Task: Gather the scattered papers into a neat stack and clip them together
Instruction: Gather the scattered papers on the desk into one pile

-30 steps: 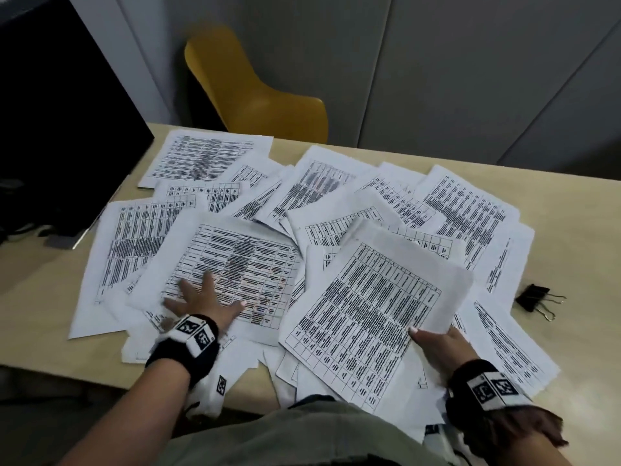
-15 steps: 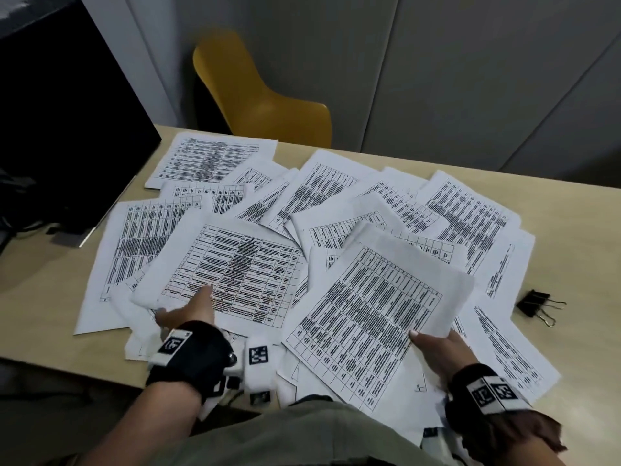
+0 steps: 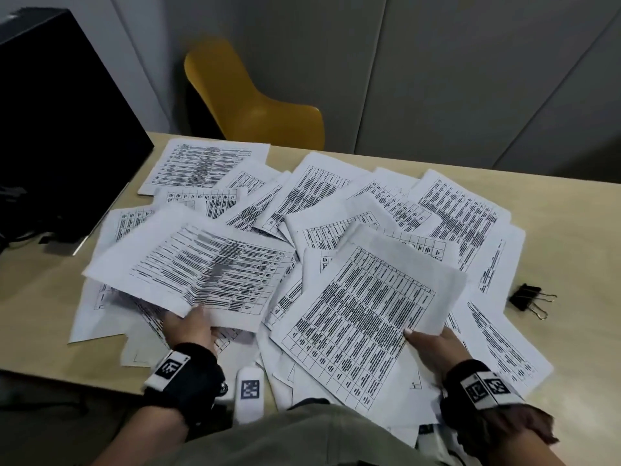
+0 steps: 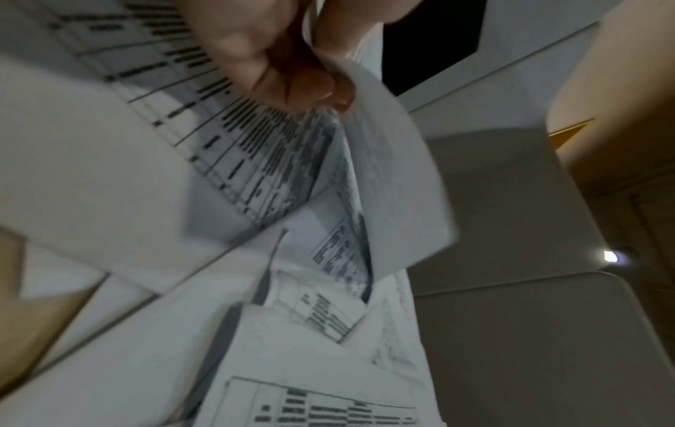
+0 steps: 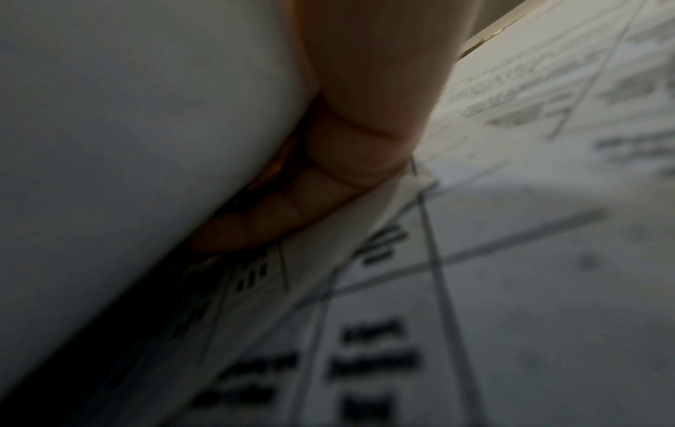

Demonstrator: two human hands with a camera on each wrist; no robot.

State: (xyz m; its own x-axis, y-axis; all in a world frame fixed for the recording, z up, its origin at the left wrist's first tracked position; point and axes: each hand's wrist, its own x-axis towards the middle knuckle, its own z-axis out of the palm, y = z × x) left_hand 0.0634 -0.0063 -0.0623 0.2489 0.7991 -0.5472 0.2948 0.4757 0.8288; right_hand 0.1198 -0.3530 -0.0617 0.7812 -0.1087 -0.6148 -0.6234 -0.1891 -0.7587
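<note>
Several printed sheets (image 3: 463,210) lie scattered and overlapping across the wooden table (image 3: 571,210). My left hand (image 3: 190,322) pinches the near edge of a sheet (image 3: 201,264) lifted off the pile at the left; the left wrist view shows the fingers (image 4: 255,57) curled round the paper (image 4: 387,179). My right hand (image 3: 428,341) grips the right edge of a small stack of sheets (image 3: 363,317) tilted up at the front, with its fingers (image 5: 343,150) under the paper (image 5: 109,144). A black binder clip (image 3: 527,297) lies on the table at the right, apart from both hands.
A black monitor (image 3: 64,129) stands at the table's left edge. A yellow chair (image 3: 255,105) sits behind the table against a grey wall. Bare tabletop shows at the far right and at the front left corner.
My left hand went from lying flat on the left sheet to gripping its near edge and lifting it off the pile. The right hand kept holding its stack.
</note>
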